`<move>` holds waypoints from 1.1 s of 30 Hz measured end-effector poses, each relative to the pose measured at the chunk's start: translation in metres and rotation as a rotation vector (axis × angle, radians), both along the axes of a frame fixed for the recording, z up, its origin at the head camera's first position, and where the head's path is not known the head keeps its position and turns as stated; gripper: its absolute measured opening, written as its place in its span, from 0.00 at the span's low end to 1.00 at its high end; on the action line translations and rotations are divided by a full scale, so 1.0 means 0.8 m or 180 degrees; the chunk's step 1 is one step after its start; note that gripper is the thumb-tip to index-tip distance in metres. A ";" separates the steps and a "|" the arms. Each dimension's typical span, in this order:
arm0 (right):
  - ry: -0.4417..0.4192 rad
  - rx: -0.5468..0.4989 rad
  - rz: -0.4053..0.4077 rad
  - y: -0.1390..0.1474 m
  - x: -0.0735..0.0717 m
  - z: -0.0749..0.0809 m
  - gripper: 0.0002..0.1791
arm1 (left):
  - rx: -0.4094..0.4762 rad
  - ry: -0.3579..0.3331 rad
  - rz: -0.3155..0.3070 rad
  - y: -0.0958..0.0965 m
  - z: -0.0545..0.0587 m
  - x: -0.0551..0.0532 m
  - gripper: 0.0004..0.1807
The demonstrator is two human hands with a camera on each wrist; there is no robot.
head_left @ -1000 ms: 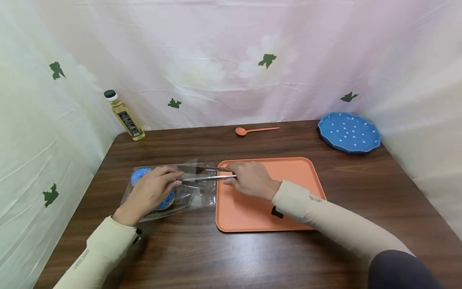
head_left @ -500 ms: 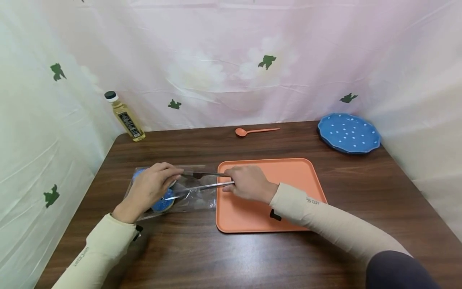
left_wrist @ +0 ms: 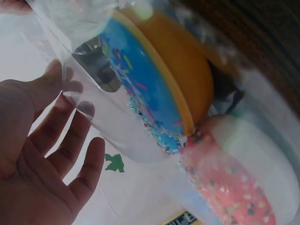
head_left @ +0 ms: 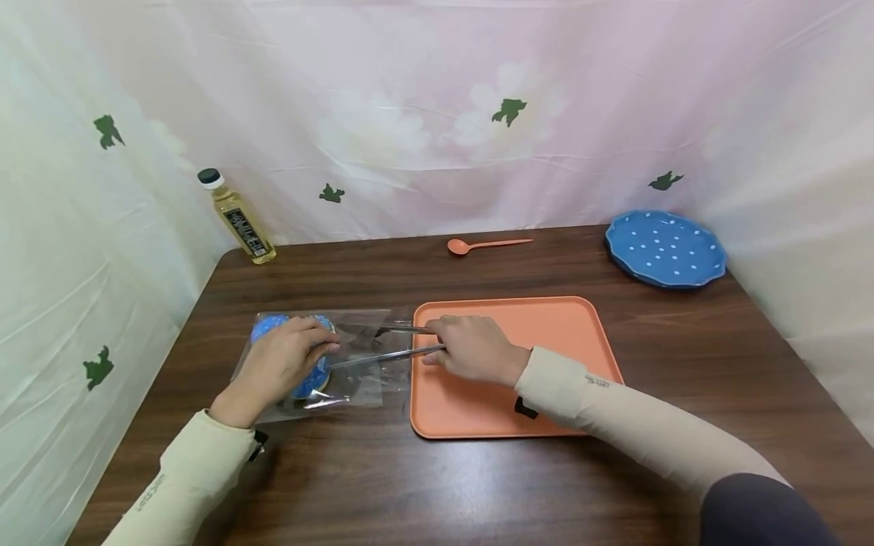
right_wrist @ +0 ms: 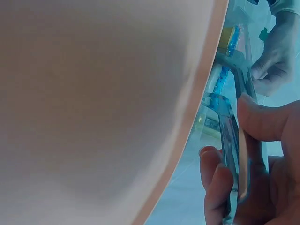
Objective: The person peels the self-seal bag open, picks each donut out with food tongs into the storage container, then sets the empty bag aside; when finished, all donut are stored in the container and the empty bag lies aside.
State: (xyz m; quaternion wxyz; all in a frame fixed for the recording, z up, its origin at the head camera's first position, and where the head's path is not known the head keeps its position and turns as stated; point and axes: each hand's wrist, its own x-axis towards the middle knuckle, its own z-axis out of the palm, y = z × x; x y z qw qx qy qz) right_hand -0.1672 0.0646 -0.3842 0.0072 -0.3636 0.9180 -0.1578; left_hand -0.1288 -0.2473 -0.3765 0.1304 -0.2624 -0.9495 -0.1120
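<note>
In the head view a clear plastic bag lies at the left with doughnuts inside. The left wrist view shows a blue doughnut with sprinkles and a pink one through the film. My left hand pinches the bag's upper film between thumb and fingertips. With my right hand I grip metal tongs, whose two arms stand spread and reach left into the bag's mouth. One tong tip shows beside the blue doughnut in the left wrist view; the other is hard to make out.
An orange tray lies under my right hand, to the right of the bag. Behind stand an oil bottle at left, an orange spoon in the middle and a blue dotted plate at right. Curtains enclose the table.
The tong arms have spread wider since one second ago and reach in the bag towards the blue doughnuts. My left hand has shifted slightly, and the bag's film has resettled around the tongs.
</note>
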 end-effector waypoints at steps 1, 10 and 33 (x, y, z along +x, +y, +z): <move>-0.0002 0.0004 0.0007 -0.001 -0.001 0.000 0.20 | 0.0012 0.0039 0.0013 0.000 0.000 0.000 0.06; 0.0072 0.0035 0.0102 0.000 0.000 0.000 0.18 | 0.0089 0.0297 0.0000 0.001 0.002 -0.001 0.04; 0.0147 -0.0114 0.0275 0.017 0.001 0.005 0.17 | 0.0072 0.0252 0.0013 -0.001 -0.004 -0.002 0.04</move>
